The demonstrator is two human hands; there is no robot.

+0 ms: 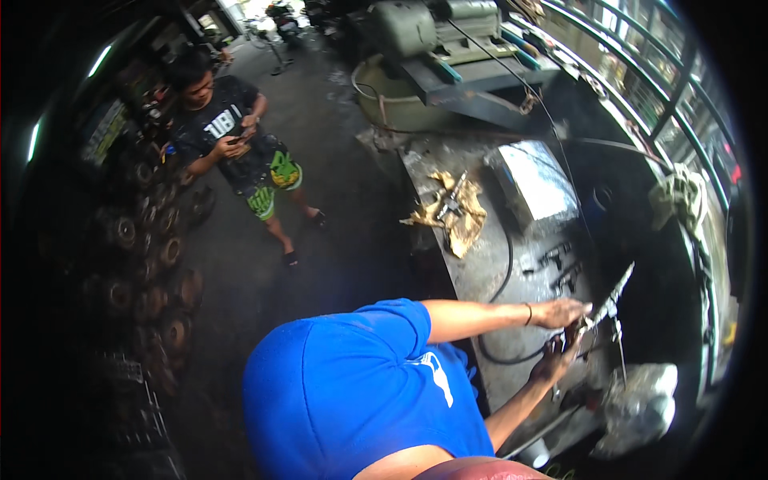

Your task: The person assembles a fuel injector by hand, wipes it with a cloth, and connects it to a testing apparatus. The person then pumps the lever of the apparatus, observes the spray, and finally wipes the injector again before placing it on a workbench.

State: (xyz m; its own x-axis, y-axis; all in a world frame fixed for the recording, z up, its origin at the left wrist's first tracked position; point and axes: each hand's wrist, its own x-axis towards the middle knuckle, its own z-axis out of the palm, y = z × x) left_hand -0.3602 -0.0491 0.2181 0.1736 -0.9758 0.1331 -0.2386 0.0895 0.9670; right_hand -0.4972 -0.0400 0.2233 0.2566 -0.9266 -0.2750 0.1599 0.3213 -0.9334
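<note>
My left hand (562, 313), with a thin dark band at the wrist, is closed at the near end of a long, narrow silver metal part (610, 306). Below it, my right hand (559, 358) wraps round the same end, its fingers dark with grime. The part tilts up and to the right, away from both hands; its exact kind cannot be made out. Several small black parts (558, 266) lie on the grey workbench (488, 276) beyond my left hand. Further back, a metal part with a slim shaft (452, 200) rests on crumpled brown paper (466, 232).
A shiny metal box (538, 180) and a black hose (510, 268) are on the bench. Clear plastic wrapping (640, 408) sits near my right arm. A motor (404, 28) stands at the back. Another person (232, 136) stands at left. Round rusty parts (164, 248) are piled behind.
</note>
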